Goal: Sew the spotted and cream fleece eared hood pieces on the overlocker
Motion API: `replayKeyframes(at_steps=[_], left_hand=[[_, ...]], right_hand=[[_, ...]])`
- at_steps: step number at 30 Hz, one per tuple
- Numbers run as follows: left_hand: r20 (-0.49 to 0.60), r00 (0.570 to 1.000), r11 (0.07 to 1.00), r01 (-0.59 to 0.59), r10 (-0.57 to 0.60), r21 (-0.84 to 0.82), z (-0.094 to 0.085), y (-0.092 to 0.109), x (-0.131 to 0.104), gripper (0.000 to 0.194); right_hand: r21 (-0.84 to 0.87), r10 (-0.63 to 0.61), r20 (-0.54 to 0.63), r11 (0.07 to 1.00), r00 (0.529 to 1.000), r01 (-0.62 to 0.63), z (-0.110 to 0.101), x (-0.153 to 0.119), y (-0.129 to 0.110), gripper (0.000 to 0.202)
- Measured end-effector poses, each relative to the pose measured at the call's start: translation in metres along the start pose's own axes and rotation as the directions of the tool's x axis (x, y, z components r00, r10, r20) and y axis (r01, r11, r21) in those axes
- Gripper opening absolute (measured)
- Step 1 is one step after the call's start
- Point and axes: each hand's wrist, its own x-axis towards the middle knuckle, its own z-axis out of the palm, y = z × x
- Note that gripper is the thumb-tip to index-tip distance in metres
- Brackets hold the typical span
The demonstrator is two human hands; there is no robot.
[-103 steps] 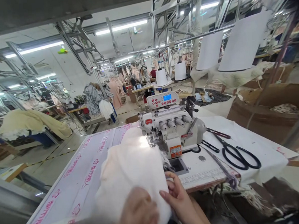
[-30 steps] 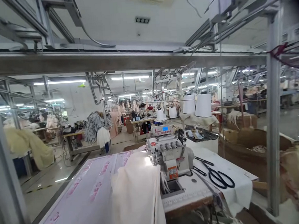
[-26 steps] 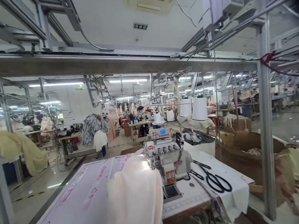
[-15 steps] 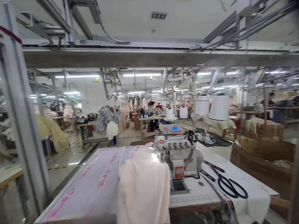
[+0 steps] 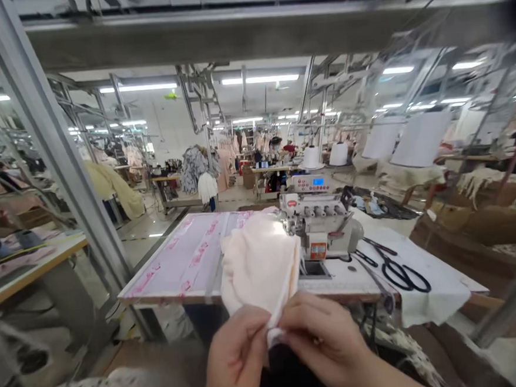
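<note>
A cream piece of fabric point(image 5: 258, 258) stretches from the needle area of a white overlock sewing machine point(image 5: 321, 218) down over the table's front edge. Its near edge is pinched between the fingers of my left hand point(image 5: 240, 351) and my right hand point(image 5: 325, 333), which are close together at the bottom centre. The fabric edge between my fingertips looks folded or rolled. The machine's lamp lights the fabric beside the presser area, and the needle itself is hidden.
Black-handled scissors point(image 5: 405, 274) lie on white cloth right of the machine. White thread cones point(image 5: 424, 137) stand behind it. The sewing table point(image 5: 186, 251) has pink-printed film on its left half. A metal post point(image 5: 60, 148) rises at left; a cardboard box point(image 5: 447, 251) stands at right.
The view has tilted down, so the table sits higher in it. Both my hands now show, pinching the fabric's near edge; earlier they were hardly visible.
</note>
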Motion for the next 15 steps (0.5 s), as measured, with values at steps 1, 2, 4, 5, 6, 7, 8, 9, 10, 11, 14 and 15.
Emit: replayKeyframes(at_steps=[1,2,4,5,6,7,8,9,10,11,14,15], left_hand=[[-0.013,1.0,1.0,-0.008,0.007,-0.01,0.0001,0.0002,0.0011,0.013],[-0.031,0.999,1.0,-0.004,0.003,-0.014,0.0005,0.0003,0.0016,0.013],[-0.041,0.999,1.0,0.004,-0.005,-0.016,0.0016,0.0004,0.0015,0.013],[-0.039,0.999,1.0,0.002,-0.003,-0.014,0.0022,0.0001,0.001,0.013],[-0.034,0.999,1.0,0.001,-0.001,-0.015,0.0027,-0.0003,0.0004,0.014],[-0.028,1.0,1.0,-0.001,0.0,-0.021,0.003,-0.0008,-0.0002,0.016],[-0.02,1.0,0.999,-0.003,0.002,-0.032,0.0032,-0.0015,-0.0005,0.017],[-0.01,1.0,0.999,-0.007,0.007,-0.043,0.0033,-0.0022,-0.0006,0.017],[-0.002,1.0,0.999,-0.014,0.014,-0.052,0.0031,-0.0028,-0.0004,0.017],[-0.001,1.0,0.998,-0.025,0.025,-0.057,0.0028,-0.0032,0.0001,0.017],[-0.017,0.998,0.997,-0.055,0.054,-0.057,0.0012,-0.0033,0.0026,0.015],[-0.019,0.998,0.996,-0.064,0.063,-0.056,0.0007,-0.0031,0.0035,0.015]], right_hand=[[0.019,0.02,-0.003,1.0,1.0,-0.02,-0.0022,0.0022,-0.0031,0.015],[0.036,0.029,-0.009,0.999,1.0,-0.029,-0.0041,0.0039,-0.0055,0.014],[0.066,0.037,-0.023,0.997,0.999,-0.035,-0.0065,0.0058,-0.0084,0.013],[0.079,0.04,-0.031,0.996,0.999,-0.038,-0.0068,0.006,-0.009,0.012],[0.086,0.043,-0.04,0.995,0.998,-0.04,-0.0067,0.0058,-0.0091,0.012],[0.086,0.048,-0.052,0.995,0.998,-0.043,-0.0063,0.0055,-0.009,0.011],[0.079,0.051,-0.064,0.996,0.997,-0.046,-0.0058,0.0051,-0.0086,0.01],[0.065,0.055,-0.078,0.997,0.995,-0.05,-0.0053,0.0047,-0.008,0.01],[0.05,0.057,-0.09,0.997,0.994,-0.053,-0.005,0.0045,-0.0074,0.01],[0.037,0.059,-0.101,0.998,0.993,-0.056,-0.0049,0.0044,-0.0068,0.009],[0.036,0.07,-0.105,0.997,0.992,-0.066,-0.0062,0.0052,-0.0052,0.009],[0.042,0.078,-0.097,0.996,0.992,-0.074,-0.0069,0.0056,-0.0048,0.01]])
